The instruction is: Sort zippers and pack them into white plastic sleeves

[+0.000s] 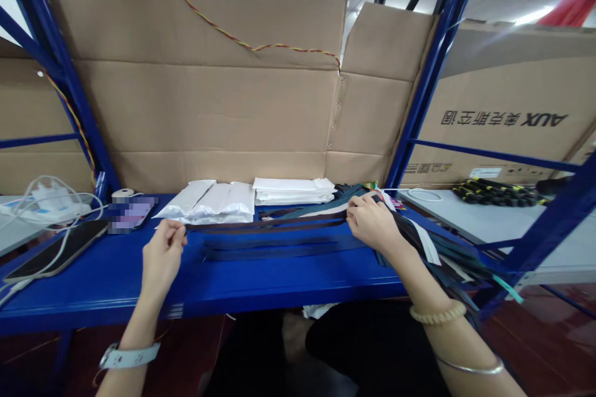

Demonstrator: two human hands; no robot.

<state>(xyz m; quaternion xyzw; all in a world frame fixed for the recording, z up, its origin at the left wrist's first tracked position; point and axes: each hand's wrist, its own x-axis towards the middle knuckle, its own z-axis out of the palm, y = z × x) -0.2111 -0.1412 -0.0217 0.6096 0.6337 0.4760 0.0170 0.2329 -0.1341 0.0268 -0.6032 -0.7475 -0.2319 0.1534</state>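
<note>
A long dark brown fabric strip [265, 227], which looks like a zipper, is stretched level above the blue table. Its left end is pinched between thumb and fingers of my left hand [162, 254]. Over at the right, my right hand [372, 220] is closed on the same strip beside a heap of similar strips [460, 254] in teal, black, brown and white. Part of that heap is hidden behind my right hand and forearm. Below the stretched strip, a dark blue strip [284, 249] lies lengthwise on the tabletop [200, 291].
Silvery white packets [209, 201] and a stack of white packets [293, 191] stand against the cardboard wall [209, 105]. At left are a phone [133, 214], a dark tablet-like device [60, 251], a tape roll [122, 194] and white cables [65, 242]. Blue posts [433, 74] frame the table.
</note>
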